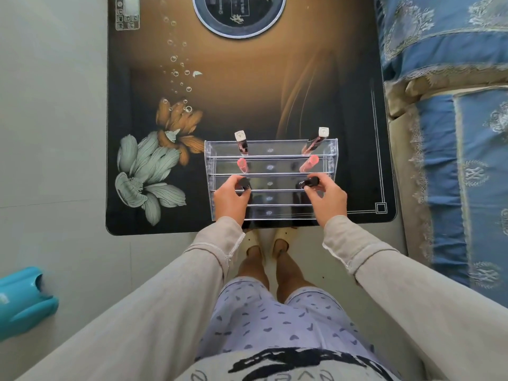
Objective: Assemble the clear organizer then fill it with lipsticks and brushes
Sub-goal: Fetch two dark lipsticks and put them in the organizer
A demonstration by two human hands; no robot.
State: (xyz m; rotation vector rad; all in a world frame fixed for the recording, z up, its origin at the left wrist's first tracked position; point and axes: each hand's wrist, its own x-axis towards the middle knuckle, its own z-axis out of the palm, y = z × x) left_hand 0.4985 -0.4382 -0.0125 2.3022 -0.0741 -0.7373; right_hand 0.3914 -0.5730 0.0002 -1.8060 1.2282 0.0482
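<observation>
A clear stepped organizer (270,160) stands near the front edge of the dark table. Its back row holds a lipstick with a white cap at the left (241,141) and another at the right (316,138). A pink lipstick stands in the second row at the left (242,165), another at the right (309,163). My left hand (231,200) grips a black lipstick (244,183) over the left end of the third row. My right hand (327,199) grips a second black lipstick (308,183) over the right end of that row.
The table (247,86) has a flower print at the left and a round black inset (238,15) at the far end. A blue patterned sofa (453,133) runs along the right. A teal object (24,301) lies on the floor at the left.
</observation>
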